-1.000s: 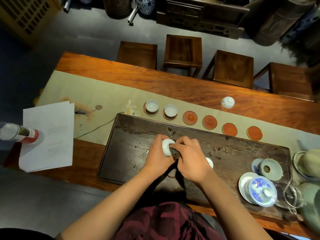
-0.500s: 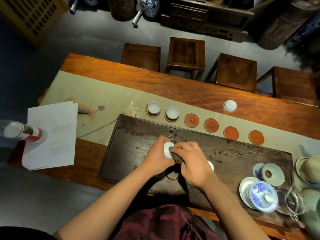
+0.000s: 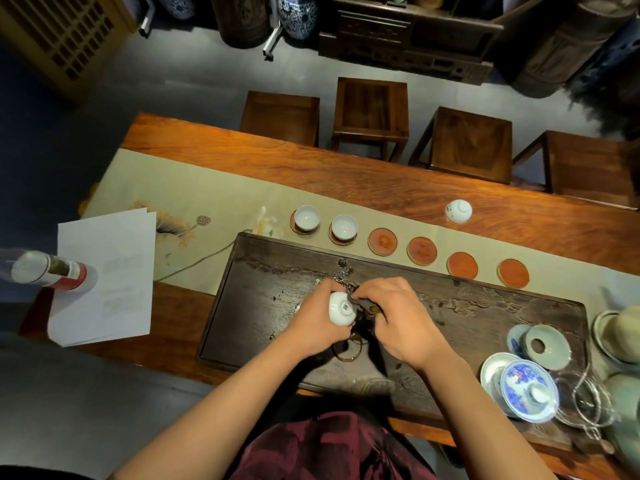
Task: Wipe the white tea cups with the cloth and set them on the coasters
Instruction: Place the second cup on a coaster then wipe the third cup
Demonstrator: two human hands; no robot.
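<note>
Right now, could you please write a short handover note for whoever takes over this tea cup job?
Left hand: grip on a white tea cup, foot towards the camera, above the dark tea tray.
Right hand: presses the dark cloth against that cup.
Done: two cups sit on the two leftmost coasters.
Left: finish wiping, then set the cup on the next bare coaster; three more coasters are bare. Another cup lies upside down on the table beyond the runner.
</note>
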